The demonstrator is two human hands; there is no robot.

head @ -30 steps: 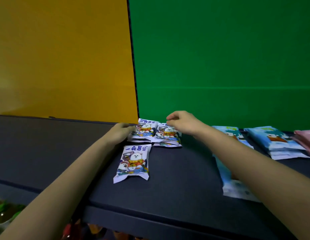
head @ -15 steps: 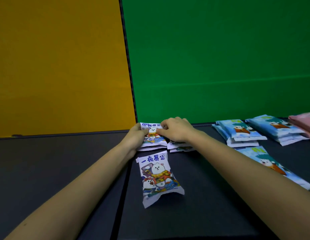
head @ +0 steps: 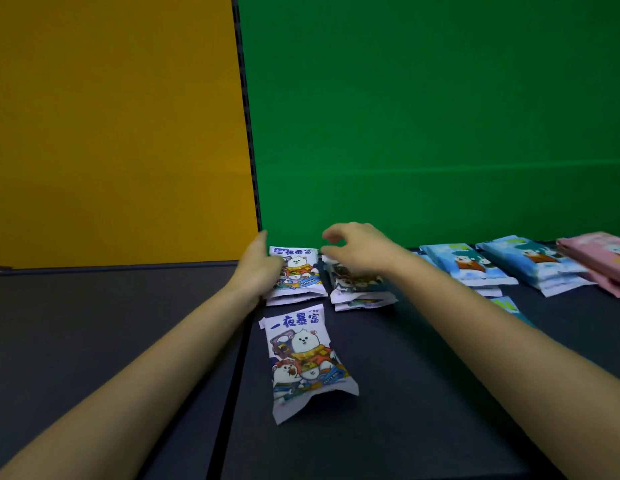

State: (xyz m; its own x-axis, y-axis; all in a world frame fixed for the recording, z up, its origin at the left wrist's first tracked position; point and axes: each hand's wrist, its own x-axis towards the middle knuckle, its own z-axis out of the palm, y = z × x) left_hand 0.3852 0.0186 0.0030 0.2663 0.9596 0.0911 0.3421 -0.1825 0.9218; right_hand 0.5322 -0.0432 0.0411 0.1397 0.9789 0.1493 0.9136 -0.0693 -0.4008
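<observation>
Bracing the centre-left packet stack [head: 296, 271] with our left hand [head: 258, 271], grip unclear; our right hand [head: 360, 251] hovers empty, half-open; packets look light, slippery; we'd pinch a sealed edge.

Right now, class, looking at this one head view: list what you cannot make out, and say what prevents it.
Head view only.
- Right stack: top print covered by the right hand.
- Pink packets: cut off by the frame's right edge.
- Lone blue packet: mostly behind the right forearm.
- Right fingers: blurred; contact with the stack unclear.
</observation>
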